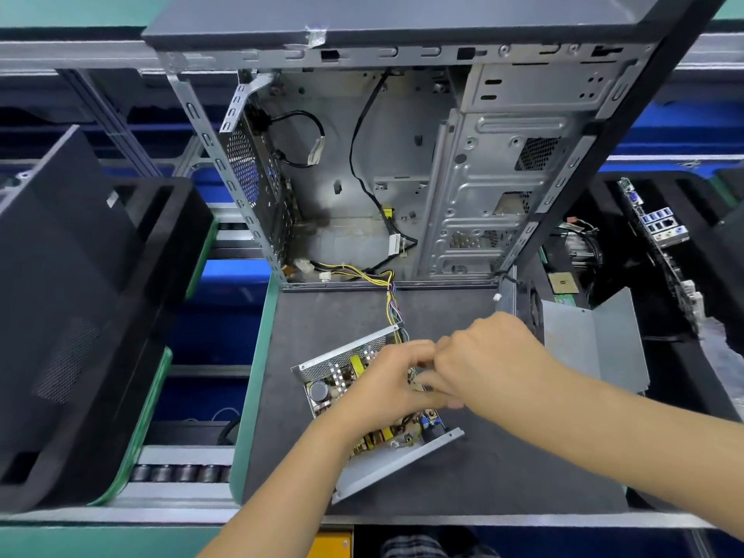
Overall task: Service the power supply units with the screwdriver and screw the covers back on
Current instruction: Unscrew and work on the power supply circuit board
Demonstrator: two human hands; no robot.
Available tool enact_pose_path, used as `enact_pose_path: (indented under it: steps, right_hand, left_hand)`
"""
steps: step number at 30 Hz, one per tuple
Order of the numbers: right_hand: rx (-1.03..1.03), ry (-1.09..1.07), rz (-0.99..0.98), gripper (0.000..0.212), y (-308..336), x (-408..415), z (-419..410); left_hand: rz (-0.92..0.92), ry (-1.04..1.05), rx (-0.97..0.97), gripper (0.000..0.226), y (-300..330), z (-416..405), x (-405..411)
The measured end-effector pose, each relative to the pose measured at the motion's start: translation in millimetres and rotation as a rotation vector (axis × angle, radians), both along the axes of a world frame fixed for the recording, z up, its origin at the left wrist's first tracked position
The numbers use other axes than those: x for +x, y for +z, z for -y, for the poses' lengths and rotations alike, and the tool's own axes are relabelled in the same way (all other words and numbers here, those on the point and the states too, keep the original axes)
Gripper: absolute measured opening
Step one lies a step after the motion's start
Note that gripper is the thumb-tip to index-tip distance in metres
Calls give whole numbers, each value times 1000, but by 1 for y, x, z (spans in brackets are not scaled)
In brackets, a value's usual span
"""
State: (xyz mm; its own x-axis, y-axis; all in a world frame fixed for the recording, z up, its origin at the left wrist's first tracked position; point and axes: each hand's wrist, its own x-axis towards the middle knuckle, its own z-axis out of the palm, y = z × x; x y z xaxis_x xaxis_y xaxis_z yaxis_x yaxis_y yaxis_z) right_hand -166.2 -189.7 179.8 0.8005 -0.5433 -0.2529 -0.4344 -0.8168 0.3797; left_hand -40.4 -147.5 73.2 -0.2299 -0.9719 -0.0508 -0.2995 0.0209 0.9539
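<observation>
An open power supply unit (342,380) lies tilted on the dark mat, its circuit board, capacitor and yellow coils showing. Its coloured wire bundle (391,300) runs up into the open computer case (483,187). My left hand (382,386) reaches over the board with its fingers curled on the unit's inner parts. My right hand (489,356) meets it from the right, fingertips curled down and pinching dark wires inside the unit, mostly hidden. The grey bent metal cover (592,344) lies at the mat's right edge. No screwdriver is in view.
A black fan (527,304) stands between the case and the cover. Black foam trays sit on both sides: the left one (80,316) holds a dark panel, the right one a motherboard (664,235) and parts. A roller conveyor (181,473) runs at the left.
</observation>
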Motion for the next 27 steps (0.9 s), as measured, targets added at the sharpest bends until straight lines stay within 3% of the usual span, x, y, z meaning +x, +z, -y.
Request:
enact_pose_path:
  steps: [1, 4, 7, 12, 15, 17, 18, 20, 21, 23, 24, 27]
  right_hand:
    - [-5, -27, 18, 47, 1, 2, 1]
    - [239, -56, 6, 24, -11, -11, 0]
    - [246, 13, 14, 56, -4, -16, 0]
    - [199, -43, 25, 14, -9, -13, -1]
    - [37, -24, 149, 66, -9, -16, -4]
    - [130, -42, 218, 93, -15, -18, -2]
    - [182, -43, 148, 90, -13, -18, -5]
    - [169, -85, 62, 40, -11, -14, -2]
    - [210, -49, 83, 25, -15, -19, 0]
    - [258, -37, 80, 56, -11, -22, -1]
    - [213, -33, 1, 55, -10, -21, 2]
    - [211, -48, 25, 8, -8, -17, -4]
  left_hand:
    - [-8, 4, -10, 21, -2, -1, -2]
    - [27, -6, -20, 15, -7, -3, -1]
    - [-10, -39, 0, 16, -6, -1, 6]
    - [35, -50, -80, 19, -5, 1, 8]
    - [46, -46, -121, 21, -5, 1, 4]
    - [42, -27, -129, 18, -6, 0, 2]
    - [46, -23, -153, 15, -7, 0, 2]
    - [81, -39, -202, 10, -7, -1, 2]
    - [93, -50, -206, 9, -6, -2, 3]
    - [85, -80, -189, 11, -4, 0, 8]
    - [91, -95, -203, 12, -5, 1, 9]
    - [123, -79, -234, 21, -6, 1, 8]
